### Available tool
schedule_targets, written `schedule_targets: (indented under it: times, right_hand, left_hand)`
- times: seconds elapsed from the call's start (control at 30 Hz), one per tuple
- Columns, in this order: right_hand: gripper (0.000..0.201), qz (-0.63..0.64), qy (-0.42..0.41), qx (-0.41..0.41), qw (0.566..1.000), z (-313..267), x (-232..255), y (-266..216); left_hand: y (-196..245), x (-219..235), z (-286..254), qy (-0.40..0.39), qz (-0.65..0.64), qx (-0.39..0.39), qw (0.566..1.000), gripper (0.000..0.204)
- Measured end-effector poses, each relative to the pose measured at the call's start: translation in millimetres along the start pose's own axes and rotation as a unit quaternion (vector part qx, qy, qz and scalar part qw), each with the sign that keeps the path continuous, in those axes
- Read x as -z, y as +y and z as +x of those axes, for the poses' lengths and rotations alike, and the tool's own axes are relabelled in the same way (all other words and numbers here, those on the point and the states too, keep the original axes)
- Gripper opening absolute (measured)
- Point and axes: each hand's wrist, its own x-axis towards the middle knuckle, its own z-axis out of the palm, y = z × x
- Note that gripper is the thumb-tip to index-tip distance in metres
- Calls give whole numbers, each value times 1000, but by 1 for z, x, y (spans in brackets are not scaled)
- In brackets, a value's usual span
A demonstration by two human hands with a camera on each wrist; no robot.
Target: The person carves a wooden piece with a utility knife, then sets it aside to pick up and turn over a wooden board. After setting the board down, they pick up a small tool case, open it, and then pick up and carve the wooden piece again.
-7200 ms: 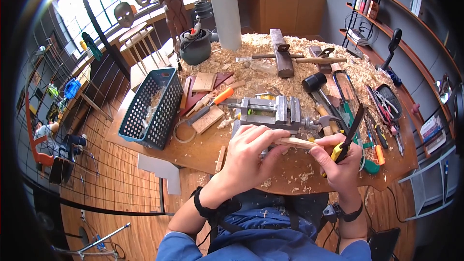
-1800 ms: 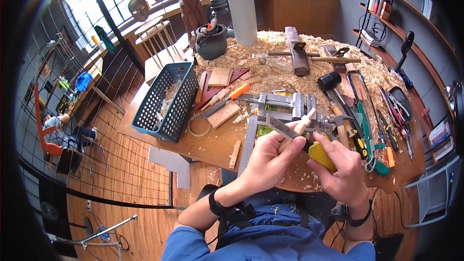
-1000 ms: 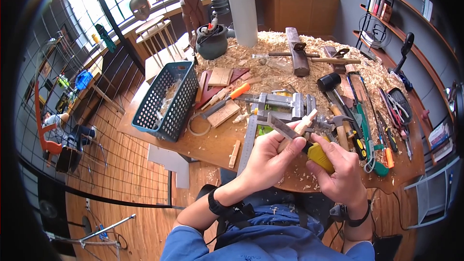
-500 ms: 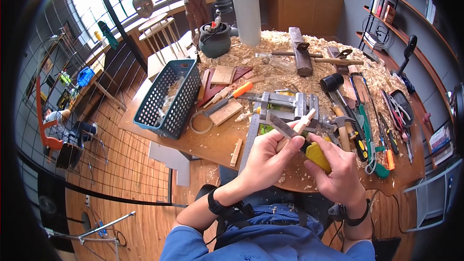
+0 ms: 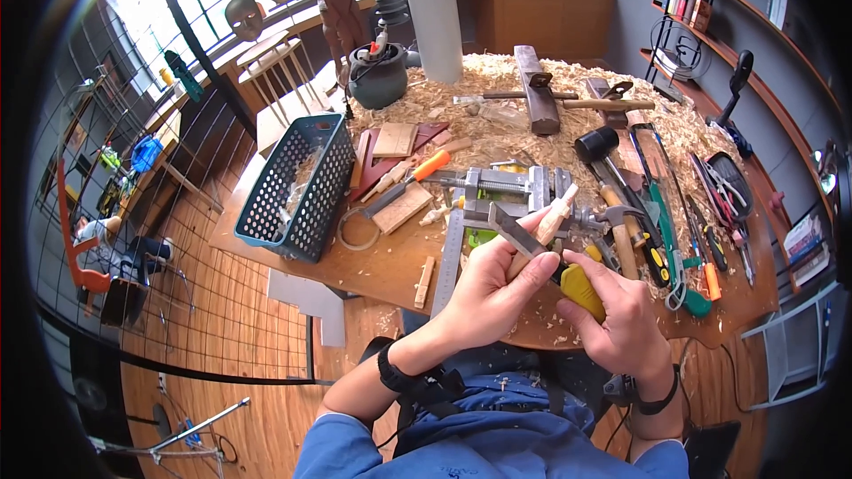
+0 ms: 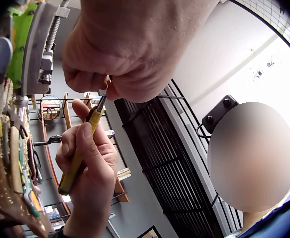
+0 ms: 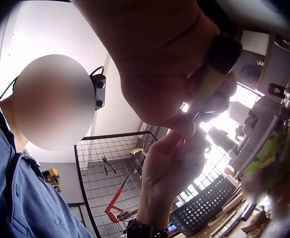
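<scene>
Holds a pale carved stick (image 5: 556, 215) in the left hand (image 5: 497, 293) and grips a yellow-handled knife (image 5: 582, 289) in the right hand (image 5: 626, 315), with dark blade (image 5: 511, 227) beside the stick, over the near edge of the counter (image 5: 377, 273). Faces a metal vise (image 5: 512, 184), with a perforated basket (image 5: 297, 191) to the left, a black-headed mallet (image 5: 595, 144) to the right and shavings (image 5: 486, 135) heaped beyond.

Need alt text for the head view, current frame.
A person's left hand grips a pale wooden piece; the right hand holds a yellow-handled knife. A workbench strewn with wood shavings bears a metal vise, a black-headed mallet and a perforated basket.
</scene>
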Motion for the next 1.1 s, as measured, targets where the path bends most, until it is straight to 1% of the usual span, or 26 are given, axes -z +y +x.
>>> schedule_targets:
  times: [0.07, 0.2, 0.27, 0.37, 0.5, 0.6, 0.67, 0.8, 0.87, 0.97, 1.1]
  right_hand:
    - [54, -1, -1, -3, 1000, 0, 0, 0]
    - [55, -22, 1, -2, 1000, 1, 1, -2]
    - [55, -30, 4, 1, 1000, 1, 0, -2]
    - [55, -33, 14, 6, 999, 2, 0, -2]
    - [55, -14, 16, 9, 1000, 1, -1, -1]
    - [55, -7, 13, 11, 1000, 1, -1, 0]
    - [56, -2, 9, 8, 1000, 1, -1, 0]
    - [56, -3, 11, 13, 1000, 2, 1, -1]
    - [56, -4, 8, 12, 1000, 2, 3, -1]
    - [55, -3, 17, 13, 1000, 3, 4, -1]
    - [55, 4, 16, 8, 1000, 3, 4, -1]
  left_hand:
    - [3, -1, 0, 0, -5, 24, 1000, 50]
    - [1, -1, -1, 14, 11, 22, 1000, 49]
    - [-1, -1, -2, 14, 12, 42, 999, 47]
    - [-2, -1, -3, 28, 42, 35, 998, 46]
    - [-1, -1, -2, 28, 37, 15, 999, 47]
    - [4, 0, -2, 8, 0, 29, 1000, 47]
    - [6, 0, -2, -9, 2, 37, 999, 53]
    - [5, 2, -1, -12, 10, 24, 1000, 53]
    - [1, 4, 1, -12, 26, -1, 1000, 53]
    - [6, 6, 0, -29, 48, 19, 998, 53]
    - [2, 7, 1, -29, 37, 22, 999, 51]
